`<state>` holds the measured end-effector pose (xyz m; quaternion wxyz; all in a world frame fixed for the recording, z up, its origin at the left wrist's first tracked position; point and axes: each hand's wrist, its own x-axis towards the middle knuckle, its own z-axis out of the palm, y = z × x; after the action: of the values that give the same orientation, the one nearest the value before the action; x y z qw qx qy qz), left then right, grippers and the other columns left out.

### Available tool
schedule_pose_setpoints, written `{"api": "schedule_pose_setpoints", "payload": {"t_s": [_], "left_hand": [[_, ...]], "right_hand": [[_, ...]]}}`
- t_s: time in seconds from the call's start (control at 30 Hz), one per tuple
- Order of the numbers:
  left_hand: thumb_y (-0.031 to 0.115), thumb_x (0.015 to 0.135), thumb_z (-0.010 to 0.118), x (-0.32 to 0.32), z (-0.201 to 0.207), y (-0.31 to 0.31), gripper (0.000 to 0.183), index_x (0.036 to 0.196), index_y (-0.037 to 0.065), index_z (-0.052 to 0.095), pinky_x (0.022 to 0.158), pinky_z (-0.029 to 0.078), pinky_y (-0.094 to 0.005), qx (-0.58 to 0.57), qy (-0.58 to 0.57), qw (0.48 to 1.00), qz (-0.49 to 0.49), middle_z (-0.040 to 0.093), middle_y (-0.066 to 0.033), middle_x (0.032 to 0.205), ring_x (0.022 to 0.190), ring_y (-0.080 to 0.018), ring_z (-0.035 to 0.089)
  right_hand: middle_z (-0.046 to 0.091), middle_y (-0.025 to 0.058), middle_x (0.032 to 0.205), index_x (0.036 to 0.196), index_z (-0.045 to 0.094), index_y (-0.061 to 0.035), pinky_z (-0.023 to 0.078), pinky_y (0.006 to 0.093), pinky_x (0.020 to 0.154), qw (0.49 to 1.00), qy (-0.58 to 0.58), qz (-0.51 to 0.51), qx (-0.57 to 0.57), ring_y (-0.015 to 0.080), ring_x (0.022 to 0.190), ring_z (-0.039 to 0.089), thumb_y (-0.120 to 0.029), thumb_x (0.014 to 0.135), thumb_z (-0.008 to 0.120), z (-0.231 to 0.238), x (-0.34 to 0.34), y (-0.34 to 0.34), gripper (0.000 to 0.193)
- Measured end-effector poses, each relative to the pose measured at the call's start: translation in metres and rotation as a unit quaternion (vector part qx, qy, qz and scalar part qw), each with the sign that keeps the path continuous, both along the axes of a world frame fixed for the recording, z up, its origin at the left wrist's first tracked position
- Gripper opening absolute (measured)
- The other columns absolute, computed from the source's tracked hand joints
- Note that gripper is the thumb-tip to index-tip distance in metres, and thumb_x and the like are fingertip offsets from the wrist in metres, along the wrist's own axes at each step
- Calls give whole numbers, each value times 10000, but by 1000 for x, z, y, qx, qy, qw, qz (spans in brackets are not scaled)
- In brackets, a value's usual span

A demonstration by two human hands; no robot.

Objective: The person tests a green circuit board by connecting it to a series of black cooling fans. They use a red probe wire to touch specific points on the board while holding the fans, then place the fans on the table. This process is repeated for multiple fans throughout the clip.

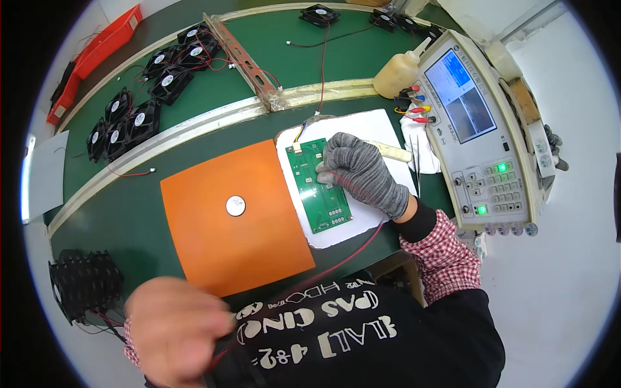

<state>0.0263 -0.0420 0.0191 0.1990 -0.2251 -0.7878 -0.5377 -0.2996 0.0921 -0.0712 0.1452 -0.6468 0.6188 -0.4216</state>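
Note:
My right hand (365,169), in a grey knit glove, is closed at the fingertips over the upper right part of a green circuit board (320,207). A thin red wire (352,255) runs from these fingertips across the glove, then down toward my lap; its tip is hidden. A white plug with coloured leads (296,147) sits at the board's top left corner. The board lies on a white pad (378,123). My left hand (181,326), bare and smeared by motion, hovers at the lower left near my body. Whether it holds anything is unclear.
An orange mat (213,239) with a round white disc (235,205) lies left of the board. Black fans (141,123) cluster at far left, others in a stack (84,281) nearer. On the right stand a tester with a screen (482,142), a yellowish bottle (396,74) and tweezers (417,161).

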Motion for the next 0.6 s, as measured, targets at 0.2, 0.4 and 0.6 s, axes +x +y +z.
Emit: {"api": "schedule_pose_setpoints", "payload": {"t_s": [0.2, 0.4, 0.6], "left_hand": [[607, 956, 419, -6, 14, 25, 793, 1140, -156, 540, 659, 553, -573, 517, -216, 803, -206, 630, -343, 834, 662, -466, 638], [517, 894, 581, -17, 7, 36, 642, 1202, -42, 510, 691, 523, -455, 7, 81, 976, 203, 647, -207, 884, 754, -314, 632], [327, 865, 668, -97, 21, -2, 489, 1203, -19, 594, 989, 430, -455, -479, 244, 755, 376, 529, -232, 1273, 1129, -374, 557]], "right_hand": [[556, 68, 834, 819, 683, -19, 498, 326, 732, 1000, -2, 0, 5, 206, 777, 588, -59, 716, 798, -2, -4, 6, 160], [571, 86, 789, 776, 667, -41, 498, 384, 710, 1000, -11, 4, -14, 277, 759, 602, -99, 679, 797, -6, -4, 3, 172], [624, 87, 821, 793, 670, -55, 507, 381, 700, 997, -55, -53, 3, 278, 781, 630, -85, 706, 776, -18, -3, 7, 141]]}}
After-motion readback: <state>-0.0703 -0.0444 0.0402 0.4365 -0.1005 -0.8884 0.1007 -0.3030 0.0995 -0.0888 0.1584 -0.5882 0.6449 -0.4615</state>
